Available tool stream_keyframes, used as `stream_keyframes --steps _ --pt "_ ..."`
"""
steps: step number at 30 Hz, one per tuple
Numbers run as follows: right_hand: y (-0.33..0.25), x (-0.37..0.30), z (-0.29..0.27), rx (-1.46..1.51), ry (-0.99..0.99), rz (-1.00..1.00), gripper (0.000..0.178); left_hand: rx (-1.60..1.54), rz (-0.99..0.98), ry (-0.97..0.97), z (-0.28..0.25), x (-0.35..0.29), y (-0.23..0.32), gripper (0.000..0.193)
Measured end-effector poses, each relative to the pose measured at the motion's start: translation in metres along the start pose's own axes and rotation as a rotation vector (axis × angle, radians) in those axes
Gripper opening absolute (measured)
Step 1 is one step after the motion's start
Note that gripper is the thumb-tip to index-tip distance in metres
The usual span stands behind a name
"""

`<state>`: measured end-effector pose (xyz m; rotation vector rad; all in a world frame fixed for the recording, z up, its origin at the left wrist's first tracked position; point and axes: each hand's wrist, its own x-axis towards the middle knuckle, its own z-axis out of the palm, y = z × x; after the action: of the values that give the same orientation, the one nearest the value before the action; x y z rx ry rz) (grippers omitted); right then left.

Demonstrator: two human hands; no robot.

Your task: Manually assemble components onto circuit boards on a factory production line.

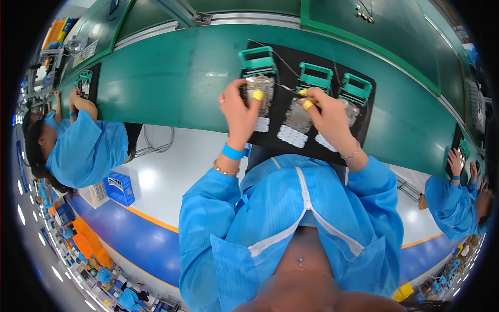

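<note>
Black matting bears a metallic part under left fingertips; right fingertips meet a wire, grips unclear.

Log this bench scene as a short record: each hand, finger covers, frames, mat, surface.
Left hand: at the leftmost flat, metallic-looking rectangular piece
Right hand: fingertips by a thin pale cable, grip unclear
Finger covers: yellow caps on both hands
Frames: three green plastic-looking frames in a row
Mat: black rectangular mat under them
Surface: long green table
</note>
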<state>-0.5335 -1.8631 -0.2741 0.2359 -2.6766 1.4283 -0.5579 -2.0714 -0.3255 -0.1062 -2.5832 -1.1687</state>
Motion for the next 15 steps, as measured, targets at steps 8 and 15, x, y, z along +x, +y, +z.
stream_keyframes --steps 8,15 --pt "0.000 0.026 0.041 -0.422 0.046 -0.073 0.012 0.251 0.109 -0.022 0.009 0.002 0.013 0.047" --pt "-0.004 0.036 0.050 -0.484 0.011 -0.007 0.012 0.279 0.139 -0.052 0.011 0.005 0.007 0.052"
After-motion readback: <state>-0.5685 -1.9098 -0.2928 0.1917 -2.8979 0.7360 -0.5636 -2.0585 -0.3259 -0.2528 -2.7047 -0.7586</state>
